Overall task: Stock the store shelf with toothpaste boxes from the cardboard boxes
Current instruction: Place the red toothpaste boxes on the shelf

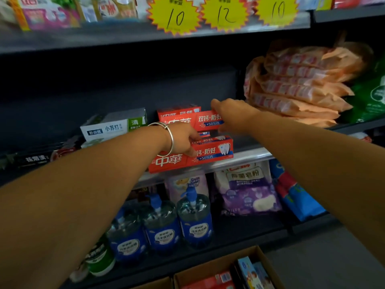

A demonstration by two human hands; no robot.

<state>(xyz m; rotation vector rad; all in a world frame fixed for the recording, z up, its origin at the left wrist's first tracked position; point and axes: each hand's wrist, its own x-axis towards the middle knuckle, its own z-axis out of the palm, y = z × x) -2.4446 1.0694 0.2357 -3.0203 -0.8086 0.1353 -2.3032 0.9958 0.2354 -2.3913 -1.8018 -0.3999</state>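
Red toothpaste boxes are stacked on the middle shelf (250,156). My right hand (233,115) grips the right end of an upper red box (205,122). My left hand (183,140), with a silver bangle on the wrist, rests on the lower front red box (187,159), thumb on its face. More red boxes (177,111) stand behind. White and green toothpaste boxes (116,126) lie to the left. An open cardboard box (208,270) on the floor holds more red boxes (212,281).
Stacked pink packets (298,88) and a green pack (373,99) fill the shelf's right side. Blue bottles (162,226) and purple bags (248,188) sit on the shelf below. Yellow price tags (227,13) hang from the top shelf. Dark boxes (35,159) lie far left.
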